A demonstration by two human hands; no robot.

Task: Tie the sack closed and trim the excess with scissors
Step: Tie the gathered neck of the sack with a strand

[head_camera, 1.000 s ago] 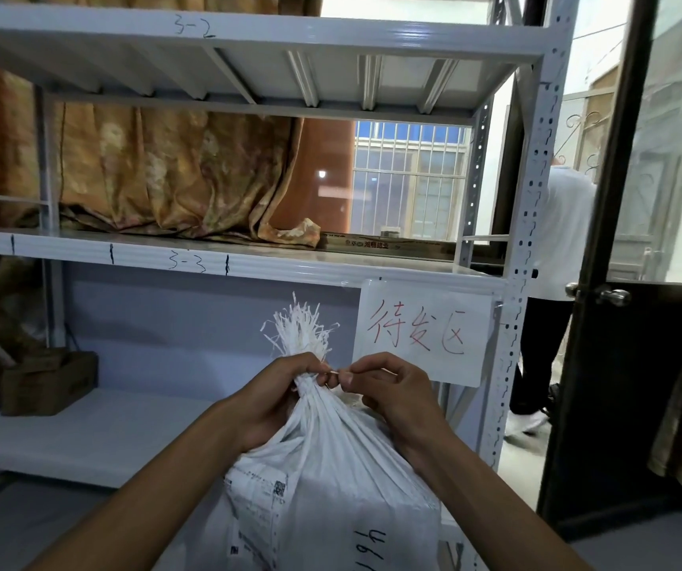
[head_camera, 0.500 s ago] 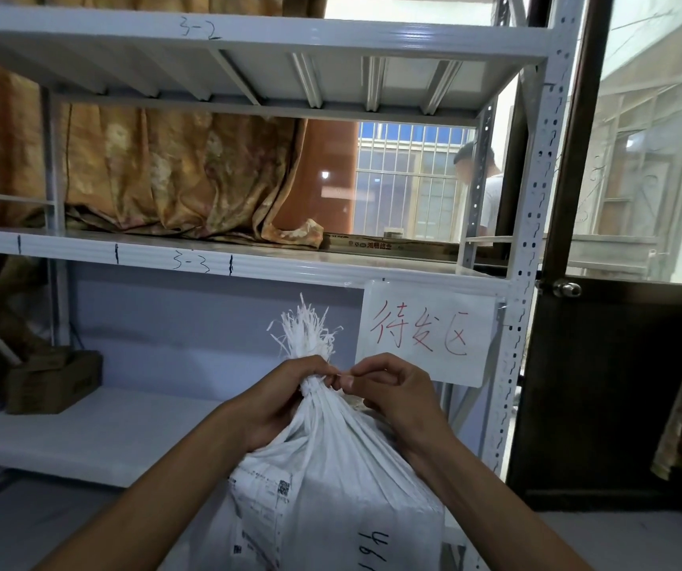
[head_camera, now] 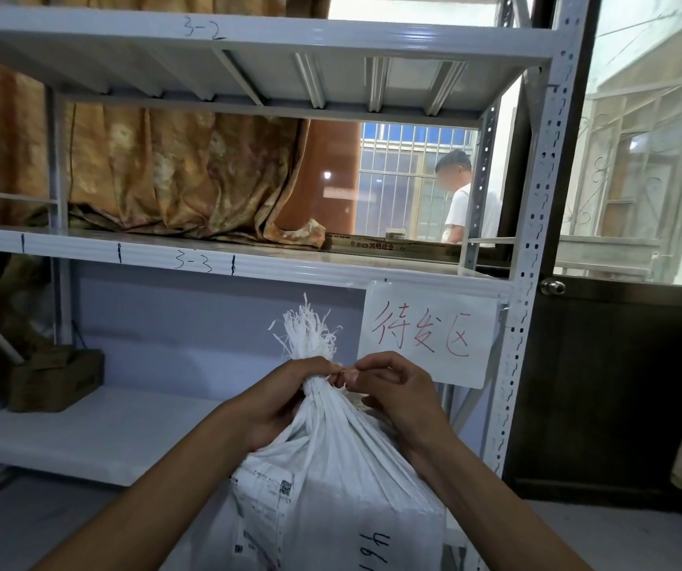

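Observation:
A white woven sack (head_camera: 331, 480) stands in front of me, its mouth gathered into a tight neck with a frayed tuft (head_camera: 306, 331) sticking up above it. My left hand (head_camera: 286, 401) is wrapped around the neck from the left. My right hand (head_camera: 397, 393) pinches at the neck from the right, thumb and forefinger meeting the left fingertips; what they pinch is too thin to make out. A shipping label (head_camera: 263, 500) and black handwritten digits show on the sack's side. No scissors are in view.
A grey metal shelving rack (head_camera: 533, 249) stands right behind the sack, with a paper sign (head_camera: 430, 335) in red writing. A brown box (head_camera: 57, 379) sits on the low shelf at left. A dark door (head_camera: 619, 389) is at right; a person (head_camera: 467, 208) stands beyond the window.
The door at right has swung shut, and the person now shows through the window behind the rack. My hands stay at the sack's neck, barely shifted.

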